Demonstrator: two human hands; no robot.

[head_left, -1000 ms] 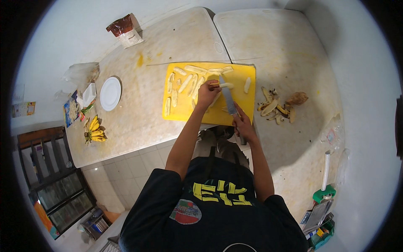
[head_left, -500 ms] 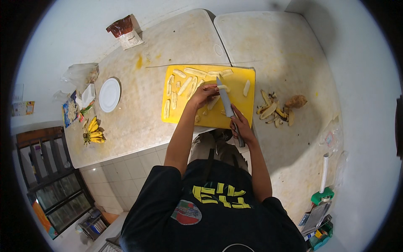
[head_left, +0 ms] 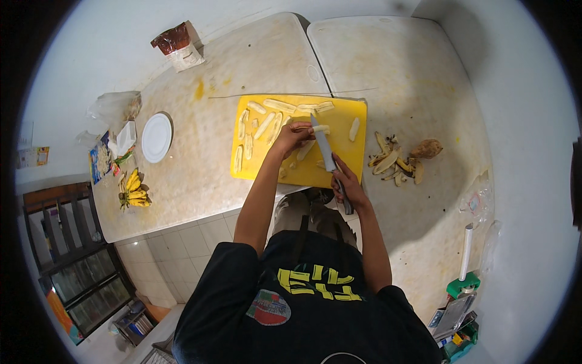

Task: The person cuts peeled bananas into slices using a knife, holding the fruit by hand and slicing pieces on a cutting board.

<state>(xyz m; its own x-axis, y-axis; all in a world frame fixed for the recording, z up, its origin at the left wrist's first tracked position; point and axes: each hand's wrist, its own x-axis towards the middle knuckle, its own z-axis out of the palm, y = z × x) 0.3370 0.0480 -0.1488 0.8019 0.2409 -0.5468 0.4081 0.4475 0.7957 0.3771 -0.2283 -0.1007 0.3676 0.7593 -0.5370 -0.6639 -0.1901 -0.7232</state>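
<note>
Yellow plastic made up the cutting board (head_left: 351,115) that lay flat on a pale, stained stone counter (head_left: 242,67), seen from above through a wide lens that bent the edges. The person's left hand (head_left: 293,137) rested on the board with its fingers curled down over a peeled banana piece (head_left: 319,129), pinning it in place. The right hand (head_left: 347,182) was wrapped closed around the dark handle of a knife (head_left: 324,145), near the board's front edge. The grey blade pointed away from the person and lay across the board, its tip reaching the banana piece just beside the left fingers.

More peeled banana strips (head_left: 267,124) lay scattered over the left and back parts of the board, and one short piece (head_left: 354,128) lay alone near its right edge. Off the board to the right, a heap of banana peels (head_left: 394,162) sat on the counter, with a brown lump (head_left: 427,148) just beside it.

Far to the left, well apart from the board, stood a round white plate (head_left: 156,138), a small bunch of yellow bananas (head_left: 134,189) near the counter's edge, and some crumpled clear bags (head_left: 115,106). A brown and white packet (head_left: 177,45) lay at the back by the wall. The person wore a black shirt (head_left: 291,303) with yellow lettering.
</note>
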